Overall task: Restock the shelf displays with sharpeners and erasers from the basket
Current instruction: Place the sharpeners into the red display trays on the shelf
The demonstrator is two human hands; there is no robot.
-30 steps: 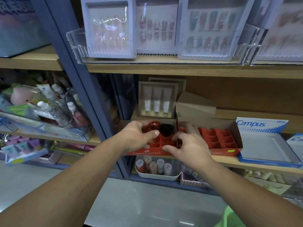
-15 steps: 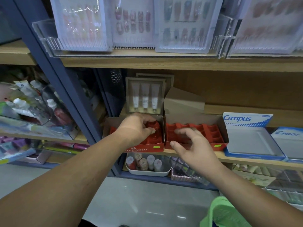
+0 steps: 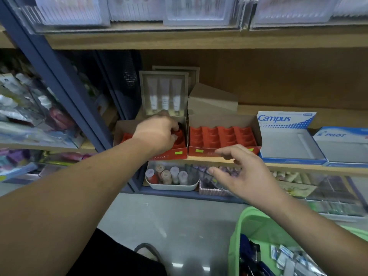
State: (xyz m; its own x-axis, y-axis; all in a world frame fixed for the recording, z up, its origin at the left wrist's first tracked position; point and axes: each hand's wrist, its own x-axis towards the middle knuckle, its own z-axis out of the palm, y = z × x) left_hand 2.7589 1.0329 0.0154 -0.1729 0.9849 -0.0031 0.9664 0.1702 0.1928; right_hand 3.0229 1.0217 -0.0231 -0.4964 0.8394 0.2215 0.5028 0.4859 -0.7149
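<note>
Within left tray [image 3: 127, 137], left hand [image 3: 157, 134] pinches sharpener [image 3: 180, 132] at fingertips; right hand [image 3: 245, 174] hovers.

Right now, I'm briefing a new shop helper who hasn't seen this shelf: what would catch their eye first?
Two red trays stand side by side on the middle shelf: the right tray looks empty, while the left grip reaches into the left tray, fingers curled over something hidden. The right grip hovers open before the shelf edge, and a green basket of small packets sits at lower right.
</note>
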